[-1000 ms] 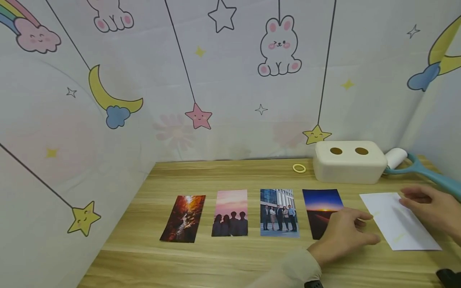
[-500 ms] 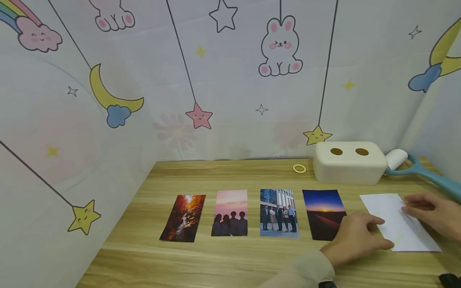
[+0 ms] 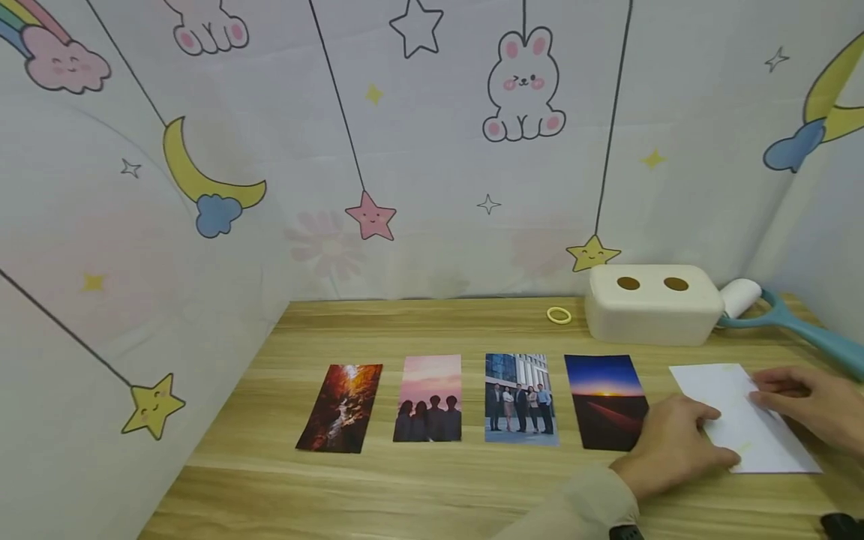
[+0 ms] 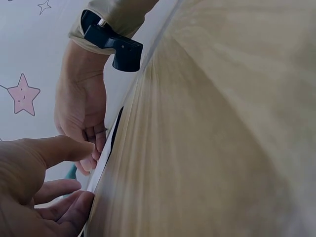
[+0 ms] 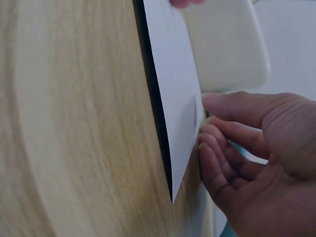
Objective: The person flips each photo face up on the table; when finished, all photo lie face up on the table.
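A white card point(image 3: 745, 420), blank but for faint yellowish marks, lies at the right end of a row on the wooden table. My left hand point(image 3: 675, 446) is at its left side, thumb and fingers spread apart, with fingertips right at the card's edge in the left wrist view. Across from it, my right hand point(image 3: 810, 397) pinches the right edge between thumb and curled fingers point(image 5: 217, 148). A dark strip shows under the card point(image 5: 170, 98) in the right wrist view. Just left of my left hand lies a sunset photo point(image 3: 604, 405).
Further left lie a group photo point(image 3: 520, 397), a silhouettes photo point(image 3: 428, 401) and an autumn stream photo point(image 3: 340, 409). Behind stand a cream box point(image 3: 653, 307) with two holes, a yellow ring point(image 3: 559, 315), and a white roll point(image 3: 740, 298) with a blue handle point(image 3: 810, 326).
My left hand has moved right from over the sunset photo to the white card's left edge. My right hand has come down slightly onto the card's right edge.
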Motion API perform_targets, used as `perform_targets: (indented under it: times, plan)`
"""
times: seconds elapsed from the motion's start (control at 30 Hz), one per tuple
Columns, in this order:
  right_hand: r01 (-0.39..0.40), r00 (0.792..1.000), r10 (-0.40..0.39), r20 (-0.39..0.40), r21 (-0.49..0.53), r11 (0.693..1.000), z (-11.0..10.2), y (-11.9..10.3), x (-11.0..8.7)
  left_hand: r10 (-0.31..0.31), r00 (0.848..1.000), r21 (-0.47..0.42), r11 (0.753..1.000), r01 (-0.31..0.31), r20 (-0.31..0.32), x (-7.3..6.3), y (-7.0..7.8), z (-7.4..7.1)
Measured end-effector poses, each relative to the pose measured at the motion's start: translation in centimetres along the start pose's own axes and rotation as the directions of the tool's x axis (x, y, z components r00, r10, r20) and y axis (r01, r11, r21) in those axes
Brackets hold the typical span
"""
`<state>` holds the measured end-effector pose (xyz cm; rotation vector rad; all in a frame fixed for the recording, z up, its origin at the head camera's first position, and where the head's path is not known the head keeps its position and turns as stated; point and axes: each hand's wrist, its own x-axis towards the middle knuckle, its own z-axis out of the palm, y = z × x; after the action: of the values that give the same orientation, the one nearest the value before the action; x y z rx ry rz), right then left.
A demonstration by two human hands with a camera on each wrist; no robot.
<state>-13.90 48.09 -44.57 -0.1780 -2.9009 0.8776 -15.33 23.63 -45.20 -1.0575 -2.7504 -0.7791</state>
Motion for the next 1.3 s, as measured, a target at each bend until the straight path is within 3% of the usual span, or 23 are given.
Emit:
perform_targets:
  times: [0.27,0.5,0.67,0.93,1.3]
  plan:
    - [0.0,1.0,0.0,0.011,0.014,1.0,-0.1,-0.2,-0.1,-0.001,1.0,0.077,0.997,0.001,-0.004,-0.4,0.5,0.4]
    - [-0.011,1.0,0.011,-0.004,0.04,0.999,0.4,0.1,0.0,0.067,0.997,0.162,0.985,-0.062,-0.024,-0.7,0.4,0.4]
    - [-0.01,1.0,0.011,-0.009,0.05,0.999,0.7,0.5,0.1,0.068,0.997,0.174,0.983,-0.062,-0.025,-0.7,0.3,0.2]
    - [-0.003,1.0,0.002,0.007,0.054,0.999,0.4,0.9,0.2,0.007,0.999,0.078,0.997,-0.009,0.035,-0.3,0.2,-0.1]
    - [0.035,0.999,-0.035,0.032,0.027,0.999,-0.4,2.1,-0.1,0.003,1.0,-0.042,0.999,-0.003,0.02,0.2,-0.4,-0.3]
